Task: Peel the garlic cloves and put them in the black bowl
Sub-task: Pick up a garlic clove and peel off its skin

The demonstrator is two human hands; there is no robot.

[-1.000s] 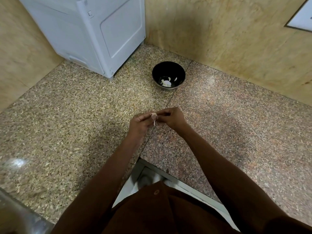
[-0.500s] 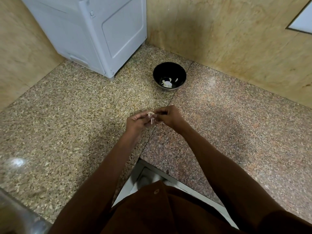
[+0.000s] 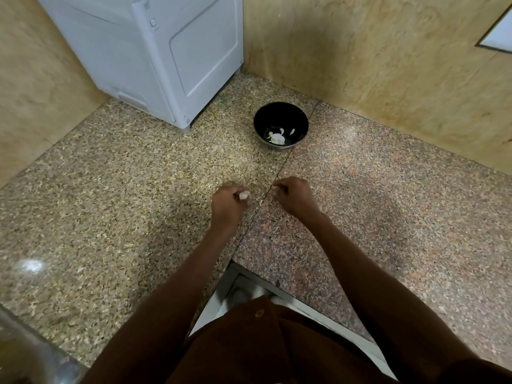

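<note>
A garlic clove point(image 3: 244, 195) sits pinched at the fingertips of the left hand point(image 3: 227, 205), pale against the curled fingers and held above the speckled stone counter point(image 3: 116, 195). The picture is a little blurred there, so I cannot tell how much skin is left on the clove. Nearest the camera are the person's brown sleeves and shirt front, and between them a gap at the counter's inner corner shows a white frame below. Both forearms reach forward over the counter. The right hand point(image 3: 296, 195) hovers just beside the left, apart from it, with its fingers curled inward; something small and pale shows at its fingertips, but it is too small to tell whether it is a scrap of peel or only a fingernail. Between the two hands, a thin curl of garlic skin point(image 3: 262, 202) shows close to the dark seam point(image 3: 273, 184) where the yellowish slab meets the pinker slab point(image 3: 388, 217). Farther along that seam, well beyond the hands, the black bowl point(image 3: 281, 117) stands on the counter, upright, holding a few white pieces of garlic point(image 3: 277, 137) near its bottom. To the left of the bowl and farther back, a white appliance point(image 3: 166, 56) stands in the corner. Tan, marble-patterned wall panels point(image 3: 388, 56) rise behind the bowl and along the left side.
</note>
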